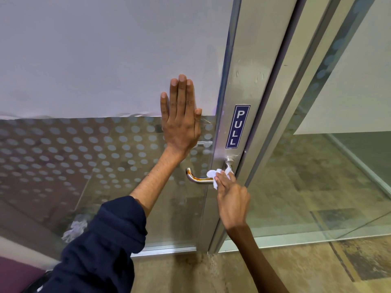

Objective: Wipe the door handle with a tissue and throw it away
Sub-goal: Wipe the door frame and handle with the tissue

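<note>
Two hands at a glass door: your left hand (179,119) lies flat, fingers spread wide, on the frosted, dot-patterned pane (105,81), just left of the brushed metal stile (243,81) with its blue PULL sticker (237,126). Your right hand (231,197) pinches a crumpled white tissue (215,175) against the door handle (198,179), a polished round steel lever whose long axis runs level, free end pointing left and curling toward the glass. Open floor (275,271) lies below; the fixed frame (296,102) stands close on the right.
</note>
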Tool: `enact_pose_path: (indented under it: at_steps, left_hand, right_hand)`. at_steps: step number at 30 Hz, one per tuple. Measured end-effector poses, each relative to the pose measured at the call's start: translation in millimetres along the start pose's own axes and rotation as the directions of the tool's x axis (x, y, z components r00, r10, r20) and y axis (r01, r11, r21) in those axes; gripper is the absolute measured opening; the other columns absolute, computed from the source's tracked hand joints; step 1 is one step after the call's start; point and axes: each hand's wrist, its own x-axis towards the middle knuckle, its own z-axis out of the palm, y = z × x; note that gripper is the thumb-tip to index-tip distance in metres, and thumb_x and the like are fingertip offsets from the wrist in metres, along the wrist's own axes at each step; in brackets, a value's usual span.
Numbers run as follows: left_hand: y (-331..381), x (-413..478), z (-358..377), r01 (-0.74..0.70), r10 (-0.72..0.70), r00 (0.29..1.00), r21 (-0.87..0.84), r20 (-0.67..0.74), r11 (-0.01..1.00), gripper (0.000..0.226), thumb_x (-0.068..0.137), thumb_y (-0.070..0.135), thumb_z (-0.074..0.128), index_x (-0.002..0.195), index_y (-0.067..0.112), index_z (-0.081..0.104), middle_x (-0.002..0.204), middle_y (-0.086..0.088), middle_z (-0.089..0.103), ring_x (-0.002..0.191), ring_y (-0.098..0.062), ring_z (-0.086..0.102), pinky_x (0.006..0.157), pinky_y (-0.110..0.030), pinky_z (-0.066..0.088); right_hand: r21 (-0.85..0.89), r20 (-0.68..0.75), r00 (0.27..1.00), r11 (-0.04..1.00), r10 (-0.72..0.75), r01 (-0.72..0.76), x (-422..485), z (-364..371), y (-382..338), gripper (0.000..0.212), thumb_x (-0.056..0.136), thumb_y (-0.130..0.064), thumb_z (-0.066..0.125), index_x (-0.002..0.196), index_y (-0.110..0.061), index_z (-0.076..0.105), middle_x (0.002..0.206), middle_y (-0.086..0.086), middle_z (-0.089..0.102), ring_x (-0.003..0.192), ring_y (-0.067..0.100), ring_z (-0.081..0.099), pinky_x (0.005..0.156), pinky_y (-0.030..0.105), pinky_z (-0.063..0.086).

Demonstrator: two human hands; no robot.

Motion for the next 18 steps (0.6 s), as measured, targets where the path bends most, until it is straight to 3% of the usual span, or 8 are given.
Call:
enact_pose_path:
  at_steps: [3,4,6,8,10,14,18]
  left_hand:
    - [0,0,1,0.003,-0.003,1.000,-0.008,0.000,1.000,0.059,0.106,0.034,0.009,0.157,0.019,-0.017,0.164,0.008,-0.030,0.155,-0.011,-0.020,0.128,-0.036,-0.012]
    - [0,-1,1,0.001,-0.001,1.000,-0.006,-0.003,1.000,0.059,0.106,0.034,0.010,0.157,0.019,-0.017,0.164,0.008,-0.030,0.155,-0.011,-0.020,0.128,-0.036,-0.012]
    - [0,0,1,0.000,0.000,1.000,-0.006,-0.002,1.000,0.059,0.106,0.034,0.010,0.157,0.019,-0.017,0.164,0.008,-0.030,0.155,-0.011,-0.020,0.128,-0.036,-0.012]
    - [0,1,1,0.001,-0.001,1.000,-0.009,0.000,1.000,0.059,0.106,0.034,0.009,0.157,0.019,-0.017,0.164,0.008,-0.030,0.155,-0.011,-0.020,0.128,-0.036,-0.012]
    - [0,1,1,0.002,-0.002,1.000,-0.007,0.000,1.000,0.059,0.106,0.035,0.009,0.157,0.019,-0.017,0.164,0.007,-0.030,0.155,-0.011,-0.020,0.128,-0.036,-0.012]
    - [0,0,1,0.003,-0.003,1.000,-0.010,0.004,1.000,0.059,0.106,0.035,0.008,0.157,0.019,-0.018,0.164,0.007,-0.031,0.155,-0.011,-0.021,0.128,-0.037,-0.011]
    - [1,1,0,0.005,-0.005,1.000,-0.019,0.008,1.000,0.059,0.106,0.034,0.008,0.156,0.019,-0.018,0.164,0.008,-0.031,0.154,-0.011,-0.021,0.128,-0.037,-0.012]
  right_hand:
    - [0.122,-0.011,1.000,0.992,-0.023,0.024,-9,11,-4,0.021,0.090,-0.008,0.068,0.102,-0.024,0.077,0.116,-0.001,0.072,0.124,0.008,0.055,0.090,0.034,0.054]
    - [0.143,-0.025,0.999,0.989,-0.027,0.030,-10,15,-3,0.022,0.088,-0.005,0.069,0.103,-0.020,0.078,0.115,-0.001,0.072,0.126,0.002,0.047,0.097,0.038,0.051]
    - [0.134,-0.065,0.993,0.985,-0.098,0.106,-12,20,-1,0.025,0.081,0.002,0.074,0.101,-0.014,0.078,0.111,0.002,0.073,0.121,0.002,0.049,0.103,0.044,0.047]
    - [0.093,-0.078,0.981,0.978,-0.178,0.185,-13,22,-1,0.029,0.074,0.005,0.080,0.098,-0.012,0.079,0.106,0.004,0.075,0.115,0.014,0.058,0.094,0.050,0.053]
    - [0.069,-0.034,0.973,0.970,-0.230,0.232,-12,23,-4,0.034,0.071,0.004,0.084,0.098,-0.015,0.079,0.107,0.003,0.074,0.110,0.024,0.066,0.085,0.046,0.059]
    - [0.013,0.033,0.950,0.950,-0.312,0.312,-8,24,-13,0.036,0.063,-0.002,0.090,0.094,-0.017,0.079,0.102,0.002,0.077,0.097,0.021,0.073,0.070,0.034,0.061]
    - [-0.006,0.175,0.947,0.961,-0.270,0.275,1,24,-33,0.017,0.076,-0.014,0.083,0.091,-0.020,0.078,0.089,0.005,0.078,0.079,0.025,0.075,0.055,0.027,0.056]
